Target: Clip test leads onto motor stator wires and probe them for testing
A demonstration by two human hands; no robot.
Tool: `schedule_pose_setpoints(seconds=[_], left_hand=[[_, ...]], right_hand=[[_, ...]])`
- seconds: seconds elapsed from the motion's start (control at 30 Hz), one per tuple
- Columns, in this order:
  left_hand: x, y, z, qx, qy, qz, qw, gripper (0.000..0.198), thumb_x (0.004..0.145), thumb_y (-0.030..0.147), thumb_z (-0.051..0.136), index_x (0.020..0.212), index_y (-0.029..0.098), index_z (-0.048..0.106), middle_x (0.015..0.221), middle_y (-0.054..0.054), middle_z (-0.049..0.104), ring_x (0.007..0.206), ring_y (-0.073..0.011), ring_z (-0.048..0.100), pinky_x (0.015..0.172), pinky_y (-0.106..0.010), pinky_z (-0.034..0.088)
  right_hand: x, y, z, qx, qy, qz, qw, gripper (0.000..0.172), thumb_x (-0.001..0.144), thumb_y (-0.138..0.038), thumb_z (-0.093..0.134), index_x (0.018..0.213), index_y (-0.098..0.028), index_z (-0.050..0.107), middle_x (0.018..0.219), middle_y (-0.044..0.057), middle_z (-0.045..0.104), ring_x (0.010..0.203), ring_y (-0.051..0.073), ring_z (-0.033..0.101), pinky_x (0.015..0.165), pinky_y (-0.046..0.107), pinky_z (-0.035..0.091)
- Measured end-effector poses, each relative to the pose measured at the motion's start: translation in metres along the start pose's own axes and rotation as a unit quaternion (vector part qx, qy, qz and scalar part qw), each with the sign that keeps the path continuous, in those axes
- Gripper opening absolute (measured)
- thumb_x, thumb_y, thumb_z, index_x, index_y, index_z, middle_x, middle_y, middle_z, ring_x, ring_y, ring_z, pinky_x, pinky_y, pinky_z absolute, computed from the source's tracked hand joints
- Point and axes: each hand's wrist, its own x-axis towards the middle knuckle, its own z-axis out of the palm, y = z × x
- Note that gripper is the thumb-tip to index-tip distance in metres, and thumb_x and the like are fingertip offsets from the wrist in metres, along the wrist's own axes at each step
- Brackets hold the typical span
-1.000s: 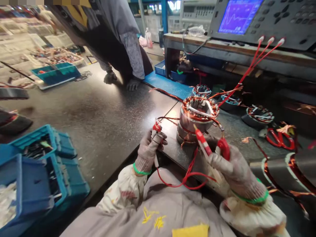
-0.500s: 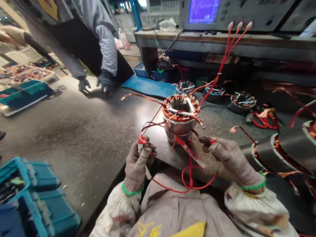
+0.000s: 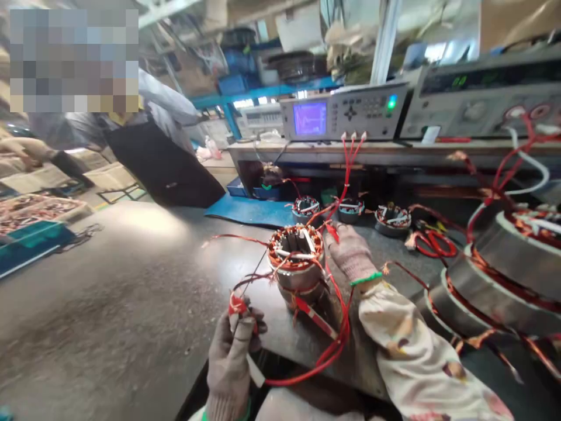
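Observation:
A motor stator (image 3: 296, 257) with copper windings stands on the dark bench in front of me. My gloved left hand (image 3: 234, 351) is closed round a red test clip (image 3: 238, 305) low at the bench edge, its red lead looping away to the right. My gloved right hand (image 3: 350, 251) reaches beside the stator's right rim, fingers pinched on a red clip (image 3: 332, 231) near the winding top. A second red-and-white clip (image 3: 311, 310) lies against the stator's base.
Three red leads (image 3: 348, 161) run up to a tester with a blue screen (image 3: 310, 118) on the back shelf. Smaller stators (image 3: 305, 206) and red scissors (image 3: 432, 242) lie behind. Large stators (image 3: 491, 275) stack at right. Another person (image 3: 149, 152) stands far left beside teal trays (image 3: 26, 245).
My right hand has moved from the near bench edge up to the stator's right rim. The view has tilted up. The other person has lifted their hands off the bench.

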Motion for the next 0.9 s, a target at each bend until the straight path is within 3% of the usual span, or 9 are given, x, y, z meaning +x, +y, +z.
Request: schedule_pose_setpoints(seconds=[0.17, 0.43, 0.7, 0.9], left_hand=[[0.008, -0.007, 0.003, -0.033, 0.006, 0.003, 0.999, 0.050, 0.055, 0.048, 0.093, 0.090, 0.020, 0.071, 0.078, -0.001, 0.073, 0.058, -0.0129, 0.064, 0.045, -0.017, 0.047], [0.009, 0.003, 0.011, -0.035, 0.021, -0.015, 0.999, 0.056, 0.046, 0.050, 0.096, 0.086, 0.019, 0.070, 0.073, -0.001, 0.073, 0.055, -0.0123, 0.062, 0.044, -0.017, 0.045], [0.010, 0.000, 0.005, -0.020, -0.009, 0.008, 1.000, 0.053, 0.054, 0.052, 0.093, 0.088, 0.018, 0.069, 0.077, -0.003, 0.073, 0.057, -0.0124, 0.063, 0.045, -0.017, 0.045], [0.008, 0.010, 0.015, 0.014, -0.040, 0.047, 0.998, 0.049, 0.064, 0.053, 0.087, 0.091, 0.017, 0.067, 0.075, -0.001, 0.070, 0.055, -0.0096, 0.060, 0.041, -0.015, 0.038]], right_hand=[[0.001, 0.002, 0.004, -0.001, 0.011, -0.005, 1.000, 0.042, 0.100, -0.031, 0.046, 0.136, -0.015, 0.061, 0.129, 0.014, 0.067, 0.111, 0.024, 0.067, 0.096, 0.032, 0.048], [0.005, -0.001, 0.007, 0.007, -0.003, 0.013, 1.000, 0.043, 0.100, -0.032, 0.046, 0.136, -0.013, 0.061, 0.130, 0.015, 0.066, 0.115, 0.025, 0.065, 0.099, 0.031, 0.047], [0.002, 0.001, 0.011, 0.004, 0.010, 0.008, 1.000, 0.043, 0.099, -0.030, 0.047, 0.136, -0.013, 0.059, 0.132, 0.016, 0.065, 0.116, 0.025, 0.065, 0.099, 0.032, 0.047], [0.018, -0.010, 0.007, 0.005, 0.009, 0.007, 1.000, 0.035, 0.089, -0.019, 0.057, 0.122, -0.011, 0.065, 0.118, 0.017, 0.072, 0.104, 0.025, 0.070, 0.087, 0.030, 0.051]])
